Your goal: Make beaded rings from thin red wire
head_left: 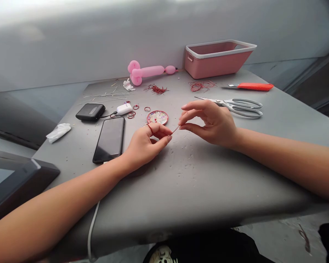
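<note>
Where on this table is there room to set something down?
Widest is the table front, between left forearm and right forearm, nearer you than the scattered specks. Another bare patch lies right of the scissors, beyond the right forearm. Crowded: left of centre, with phone, black box, white case, rings, bead dish.

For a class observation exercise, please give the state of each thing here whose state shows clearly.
Left hand, grip pinching thin red strand
Right hand, grip pinching same strand
Scissors, blades look closed
Smartphone, face up, screen dark
Pink bin, upright, open-topped
Bead dish, uncovered, holding beads
Balloon, inflated
Red strands, tangled
Nearer white scrap, crumpled
</note>
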A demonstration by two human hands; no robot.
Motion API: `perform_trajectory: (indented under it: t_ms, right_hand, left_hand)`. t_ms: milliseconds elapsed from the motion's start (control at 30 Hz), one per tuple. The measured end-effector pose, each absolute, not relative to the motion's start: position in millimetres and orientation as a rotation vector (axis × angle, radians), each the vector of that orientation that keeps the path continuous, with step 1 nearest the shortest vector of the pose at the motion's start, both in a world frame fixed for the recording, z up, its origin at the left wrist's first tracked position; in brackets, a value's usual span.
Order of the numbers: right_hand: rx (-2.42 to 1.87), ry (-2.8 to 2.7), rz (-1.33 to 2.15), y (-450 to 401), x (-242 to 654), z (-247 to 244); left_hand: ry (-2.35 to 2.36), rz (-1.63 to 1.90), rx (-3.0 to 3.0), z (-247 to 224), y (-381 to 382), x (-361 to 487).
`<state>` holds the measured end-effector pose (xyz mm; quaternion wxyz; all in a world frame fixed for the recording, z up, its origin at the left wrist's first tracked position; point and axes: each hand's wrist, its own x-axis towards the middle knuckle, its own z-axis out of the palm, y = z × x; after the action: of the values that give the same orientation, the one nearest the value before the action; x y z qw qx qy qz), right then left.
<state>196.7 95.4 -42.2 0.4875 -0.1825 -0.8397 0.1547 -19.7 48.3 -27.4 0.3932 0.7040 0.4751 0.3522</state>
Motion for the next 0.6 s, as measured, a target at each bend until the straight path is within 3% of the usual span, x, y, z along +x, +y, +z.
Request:
perform_trajectory:
  t_ms: [600]
  right_hand:
    - [-0.422, -2.074, 0.233, 95.5, 196.7, -42.2]
  left_hand:
    - [1.163, 0.922, 1.835, -29.8, 48.4, -19.6]
